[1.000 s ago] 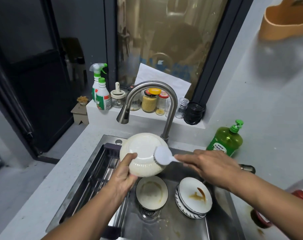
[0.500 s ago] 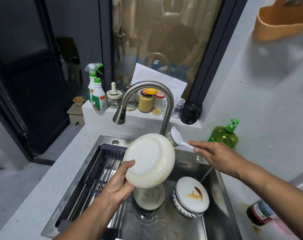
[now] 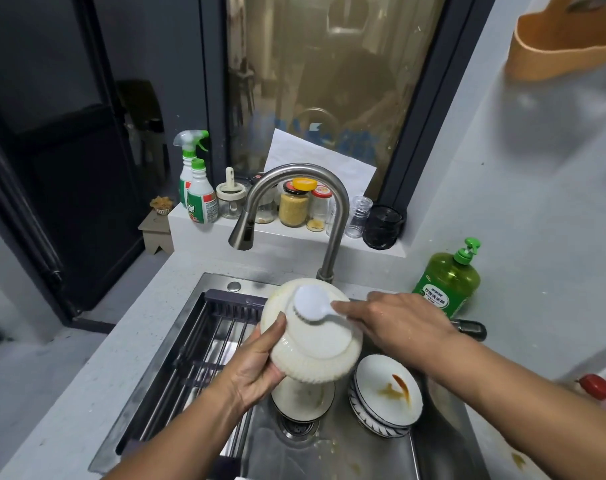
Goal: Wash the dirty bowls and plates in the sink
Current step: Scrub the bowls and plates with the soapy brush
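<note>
- Your left hand grips the cream ribbed ceramic bowl by its near rim, thumb over the outer wall, fingers hidden behind it; the bowl is tilted with its underside facing you, held above the steel sink.
- Your right hand pinches the handle of the white plastic dish brush, whose round head rests against the bowl's base near its upper edge.
- Directly below the held bowl, a white bowl with a dark rim sits over the drain, smeared inside with brownish residue.
- Just to the right of it, a stack of white patterned bowls leans in the sink; the top one shows an orange-brown sauce streak.
- A dark slatted drying rack fills the sink's left part.
- The curved brushed-steel faucet rises behind the bowl, its spout hanging to the left.
- A green dish-soap pump bottle stands on the pale surface to the right of the faucet, near your right hand.
- On the sill behind stand two white spray bottles with green caps and several glass jars.
</note>
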